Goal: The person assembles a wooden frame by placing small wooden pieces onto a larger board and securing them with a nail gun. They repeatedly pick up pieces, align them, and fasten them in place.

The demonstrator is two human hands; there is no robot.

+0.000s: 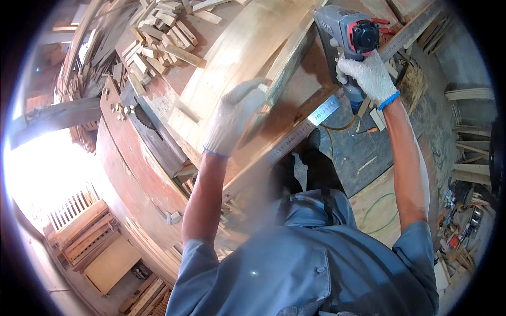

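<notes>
My right hand [369, 79], in a white knit glove with a blue cuff, is closed round the handle of a grey nail gun [337, 31] with a black and red cap. The gun is at the upper right, by the far end of the workpiece, and its nose is hidden. My left hand [234, 118], gloved the same way and slightly blurred, grips the near end of a narrow wooden board [290, 63]. Beside that board lies a wide pale wooden panel [226, 68]. A metal ruler strip [322, 109] runs along the table edge nearest me.
Short wood offcuts [163, 42] are heaped at the upper left. A toothed saw blade [145, 120] shows in the bench left of my left hand. A tan hose [342, 126] hangs below the gun. An orange-handled screwdriver [371, 130] lies right of my legs, and wood pieces [472, 158] stand farther right.
</notes>
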